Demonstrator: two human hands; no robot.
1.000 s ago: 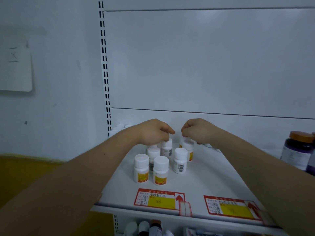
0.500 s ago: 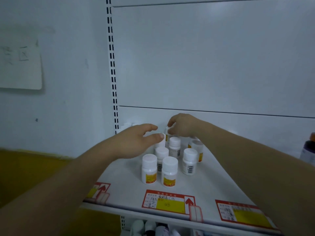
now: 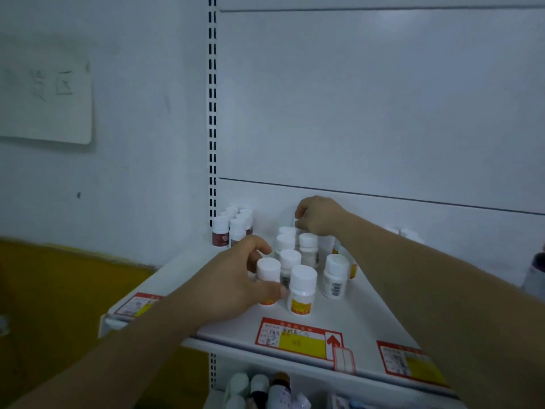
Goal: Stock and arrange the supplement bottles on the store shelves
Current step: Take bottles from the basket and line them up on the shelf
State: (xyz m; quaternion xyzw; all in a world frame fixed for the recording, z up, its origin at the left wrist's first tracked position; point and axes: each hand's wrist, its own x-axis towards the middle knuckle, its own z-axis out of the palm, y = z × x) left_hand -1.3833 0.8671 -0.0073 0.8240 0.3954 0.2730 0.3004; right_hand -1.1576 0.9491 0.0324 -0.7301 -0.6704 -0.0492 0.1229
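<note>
Several small white bottles with white caps and yellow-red labels stand clustered on the white shelf (image 3: 362,314). My left hand (image 3: 236,278) curls round the front-left bottle (image 3: 267,271), thumb in front and fingers behind it. Beside that one stands another front bottle (image 3: 303,289). My right hand (image 3: 320,215) reaches over the cluster to the back row and grips a white bottle (image 3: 297,223) there, mostly hidden by the fingers.
A group of white-capped bottles with dark red labels (image 3: 227,228) stands in the shelf's back-left corner. Red and yellow price tags (image 3: 298,338) line the front edge. More bottles (image 3: 259,391) sit on the shelf below. A dark bottle (image 3: 535,273) shows at the right edge.
My left hand came down and forward from the back of the cluster and closed round the front-left bottle. My right hand stayed at the back row. The view shifted left.
</note>
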